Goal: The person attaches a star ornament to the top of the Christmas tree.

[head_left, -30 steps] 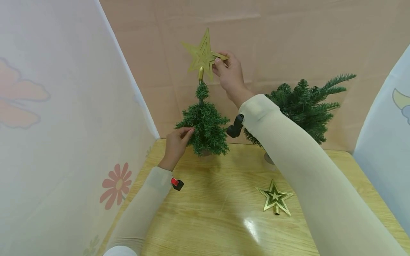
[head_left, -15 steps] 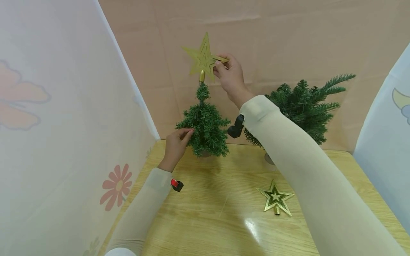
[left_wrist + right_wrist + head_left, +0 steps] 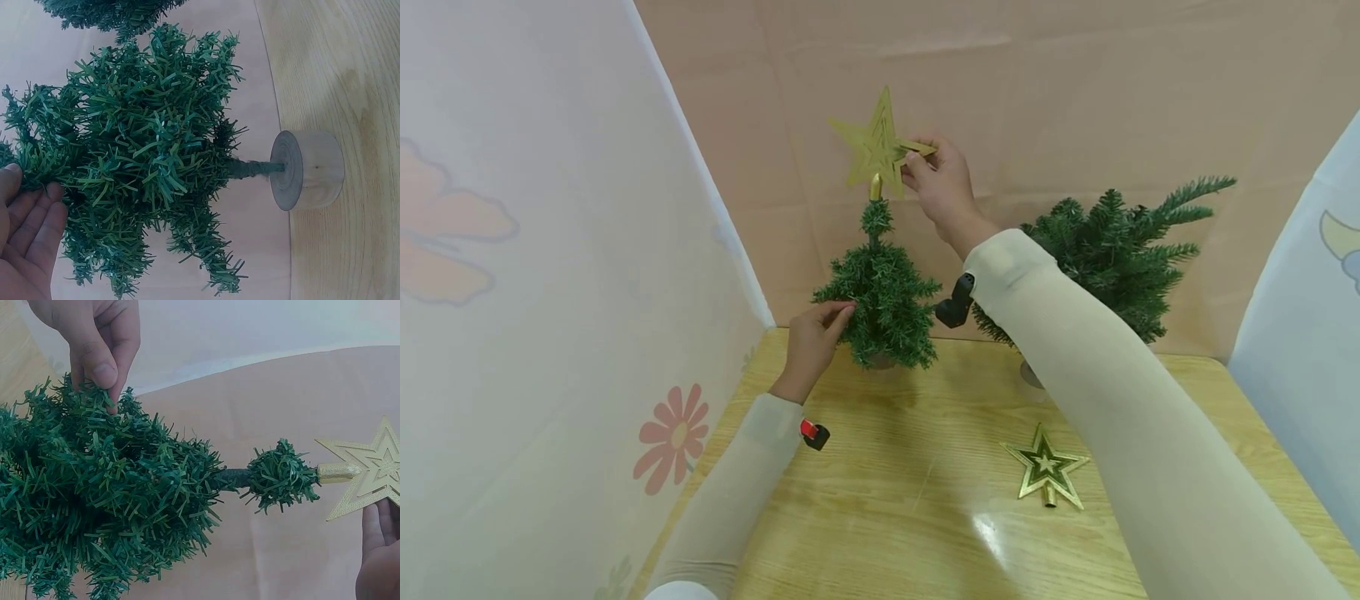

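Note:
A gold star tree topper (image 3: 874,148) stands at the tip of a small artificial Christmas tree (image 3: 887,292), its tubular socket (image 3: 337,472) down against the top tuft. My right hand (image 3: 943,183) pinches the star by its right point between thumb and fingers. Lower down, my left hand (image 3: 811,342) pinches a branch on the tree's left side, thumb against fingers, as the right wrist view also shows. The tree's round wooden base (image 3: 309,170) rests on the table. How far the tip goes into the socket is hidden.
A second, fuller green tree (image 3: 1108,258) stands to the right, partly behind my right sleeve. Another gold star topper (image 3: 1045,467) lies on the wooden table (image 3: 880,492). A pink cloth (image 3: 1075,100) hangs behind, with pale printed curtains (image 3: 572,250) at the sides.
My right hand has come down slightly with the star, and its socket now sits lower, against the tree's top tuft. The left hand keeps its hold on the branch.

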{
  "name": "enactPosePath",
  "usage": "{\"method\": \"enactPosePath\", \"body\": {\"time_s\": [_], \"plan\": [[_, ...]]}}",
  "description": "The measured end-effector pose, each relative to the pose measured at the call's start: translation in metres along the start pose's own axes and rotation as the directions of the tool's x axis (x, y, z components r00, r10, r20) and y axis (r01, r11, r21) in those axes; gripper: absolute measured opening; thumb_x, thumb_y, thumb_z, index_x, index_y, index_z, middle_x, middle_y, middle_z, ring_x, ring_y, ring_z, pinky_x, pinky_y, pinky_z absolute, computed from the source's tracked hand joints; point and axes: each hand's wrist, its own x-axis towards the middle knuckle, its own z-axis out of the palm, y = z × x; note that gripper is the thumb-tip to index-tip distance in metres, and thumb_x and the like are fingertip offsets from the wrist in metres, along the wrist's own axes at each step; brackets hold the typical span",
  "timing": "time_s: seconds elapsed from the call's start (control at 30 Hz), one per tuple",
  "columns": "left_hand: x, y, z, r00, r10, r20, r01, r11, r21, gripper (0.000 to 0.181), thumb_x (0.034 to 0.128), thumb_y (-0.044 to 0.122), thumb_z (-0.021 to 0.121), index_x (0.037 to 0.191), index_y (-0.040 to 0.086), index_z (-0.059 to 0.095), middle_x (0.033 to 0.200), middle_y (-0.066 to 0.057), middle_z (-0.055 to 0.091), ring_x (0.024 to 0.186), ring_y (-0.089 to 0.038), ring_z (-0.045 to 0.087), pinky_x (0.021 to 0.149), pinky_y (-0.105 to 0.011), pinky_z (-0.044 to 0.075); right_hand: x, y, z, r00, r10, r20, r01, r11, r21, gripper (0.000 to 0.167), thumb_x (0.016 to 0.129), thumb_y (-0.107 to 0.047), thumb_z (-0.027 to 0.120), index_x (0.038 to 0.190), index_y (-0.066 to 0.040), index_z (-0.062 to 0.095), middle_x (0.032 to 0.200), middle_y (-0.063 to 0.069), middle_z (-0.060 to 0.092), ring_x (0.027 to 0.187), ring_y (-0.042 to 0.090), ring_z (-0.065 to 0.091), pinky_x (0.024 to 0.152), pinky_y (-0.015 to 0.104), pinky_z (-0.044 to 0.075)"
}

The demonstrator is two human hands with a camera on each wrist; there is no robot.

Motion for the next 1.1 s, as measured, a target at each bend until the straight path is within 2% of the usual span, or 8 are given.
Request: {"method": "enactPosePath", "body": {"time_s": [0.27,0.4,0.6,0.8,1.1], "plan": [[-0.001,-0.003,0.000,1.000,0.009,-0.001,-0.009,1.000,0.019,0.030,0.0982,0.037,0.057,0.111,0.015,0.074,0.097,-0.001,0.073,0.068,-0.018,0.064,0.054,-0.029,0.046,0.006,0.011,-0.002,1.000,0.017,-0.015,-0.017,0.999,-0.034,0.029,0.103,-0.015,0.047,0.132,-0.011,0.051,0.130,0.011,0.051,0.118,0.021,0.057,0.099,0.028,0.044],[0.000,-0.005,0.000,1.000,0.011,0.002,-0.011,1.000,0.019,0.030,0.0983,0.038,0.057,0.111,0.016,0.074,0.097,-0.001,0.073,0.069,-0.019,0.065,0.055,-0.030,0.046,0.007,0.013,-0.003,1.000,0.012,-0.011,-0.012,0.999,-0.035,0.027,0.103,-0.014,0.047,0.130,-0.010,0.052,0.128,0.011,0.052,0.117,0.022,0.057,0.099,0.029,0.044],[0.001,-0.005,-0.001,1.000,0.020,0.002,-0.020,1.000,0.008,0.029,0.0985,0.034,0.057,0.111,0.014,0.074,0.098,-0.002,0.073,0.071,-0.021,0.066,0.056,-0.029,0.047,0.008,0.015,-0.003,0.999,-0.022,0.027,0.024,0.995,-0.092,0.028,0.104,-0.014,0.046,0.131,-0.012,0.052,0.123,0.011,0.052,0.115,0.024,0.057,0.100,0.031,0.044],[0.001,-0.006,-0.002,1.000,0.015,0.002,-0.015,1.000,0.013,0.027,0.0984,0.033,0.059,0.110,0.014,0.074,0.097,-0.002,0.073,0.071,-0.021,0.066,0.056,-0.029,0.048,0.008,0.017,-0.005,0.996,-0.046,0.075,0.054,0.992,-0.116,0.029,0.104,-0.016,0.044,0.132,-0.009,0.048,0.129,0.011,0.051,0.116,0.024,0.056,0.101,0.032,0.043],[0.002,-0.007,-0.002,1.000,0.013,0.010,-0.013,1.000,0.005,0.029,0.0985,0.034,0.058,0.112,0.015,0.074,0.102,-0.001,0.073,0.079,-0.018,0.068,0.057,-0.028,0.050,0.003,0.002,-0.004,0.991,-0.007,0.130,0.044,0.959,-0.279,0.032,0.105,-0.017,0.040,0.136,-0.010,0.044,0.130,0.010,0.051,0.117,0.020,0.054,0.096,0.026,0.046]]}}
